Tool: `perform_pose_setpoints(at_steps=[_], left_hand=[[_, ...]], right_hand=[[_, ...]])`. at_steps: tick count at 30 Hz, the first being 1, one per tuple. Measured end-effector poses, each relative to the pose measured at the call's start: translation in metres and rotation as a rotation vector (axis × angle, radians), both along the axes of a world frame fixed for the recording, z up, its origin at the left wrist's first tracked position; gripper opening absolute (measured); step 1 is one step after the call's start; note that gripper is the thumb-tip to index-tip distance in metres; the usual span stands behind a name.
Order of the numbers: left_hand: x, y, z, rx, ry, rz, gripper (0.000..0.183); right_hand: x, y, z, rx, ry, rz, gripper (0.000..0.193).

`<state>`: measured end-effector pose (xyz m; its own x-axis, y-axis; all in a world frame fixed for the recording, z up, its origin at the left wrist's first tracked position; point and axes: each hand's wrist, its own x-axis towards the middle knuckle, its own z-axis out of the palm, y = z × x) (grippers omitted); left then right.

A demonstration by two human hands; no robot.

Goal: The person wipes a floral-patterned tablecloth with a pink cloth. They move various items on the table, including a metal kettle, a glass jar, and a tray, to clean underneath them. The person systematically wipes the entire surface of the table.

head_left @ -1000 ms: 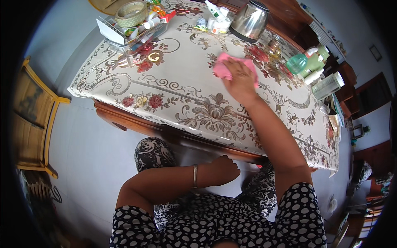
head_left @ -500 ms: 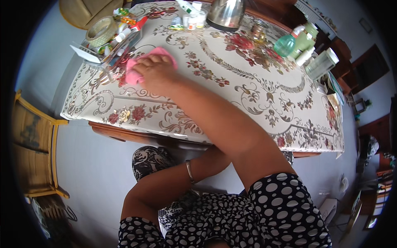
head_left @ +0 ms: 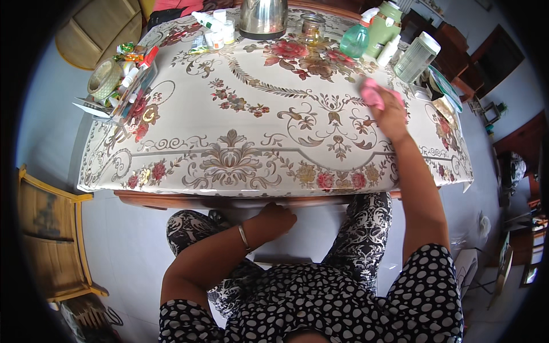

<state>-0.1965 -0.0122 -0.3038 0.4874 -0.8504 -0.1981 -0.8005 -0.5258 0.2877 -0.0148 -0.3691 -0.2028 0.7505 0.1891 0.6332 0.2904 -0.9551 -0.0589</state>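
My right hand presses a pink cloth against the patterned tablecloth at the right side of the table. The cloth is bunched under its fingers, which are slightly blurred. Just beyond it stand a green spray bottle, a small white bottle and a clear jar with a white lid. My left hand, with a bracelet at the wrist, hangs below the table's front edge above my lap. Its fingers are curled in, and I see nothing in them.
A steel kettle, a glass jar and small white containers stand at the back. A green flask is behind the spray bottle. At the left edge sits an organizer with a woven bowl. A wooden chair stands left.
My right hand has swept the pink cloth from the table's left side across to the right. My forearms no longer cross, and the left hand has come into full view. The view has shifted slightly.
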Motion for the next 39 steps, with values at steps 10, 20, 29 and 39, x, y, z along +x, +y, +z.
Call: perform_pose_setpoints(at_steps=[10,20,29,39], left_hand=[[-0.004,-0.008,-0.016,0.075,0.043,-0.036,0.012],[-0.025,-0.010,-0.015,0.008,-0.024,-0.092,0.008],[-0.042,-0.005,-0.010,-0.151,-0.161,-0.126,0.005],[-0.025,0.003,0.002,-0.282,-0.119,-0.005,0.008]], right_hand=[[-0.108,-0.228,-0.008,-0.091,0.235,-0.760,0.048],[-0.124,-0.095,0.006,-0.097,0.158,-0.421,0.051],[-0.120,0.156,0.031,0.003,0.315,0.340,0.066],[-0.079,0.413,0.021,-0.154,0.287,0.898,0.064]])
